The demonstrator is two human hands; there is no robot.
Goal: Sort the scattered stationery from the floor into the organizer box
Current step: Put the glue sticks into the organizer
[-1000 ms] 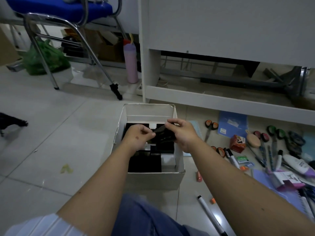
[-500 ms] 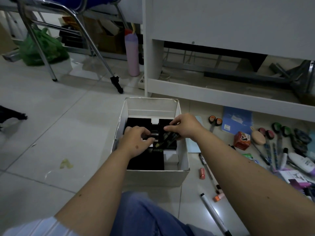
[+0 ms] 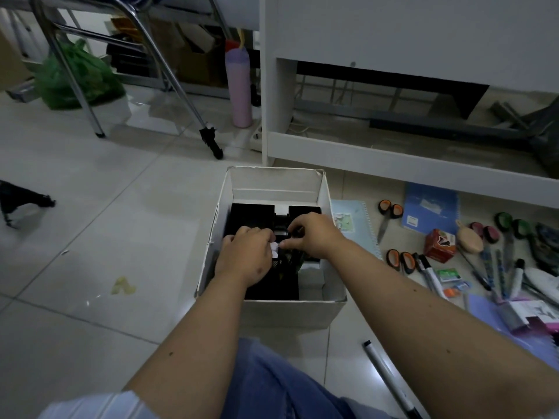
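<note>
Both hands (image 3: pixel 278 246) inside organizer box (image 3: pixel 273 181)

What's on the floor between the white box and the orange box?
In the head view, between the white box and the orange box lie a pale spiral notebook, two orange-handled scissors and markers.

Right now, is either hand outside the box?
No: the left hand and right hand are both inside the box, over its black dividers.
</note>
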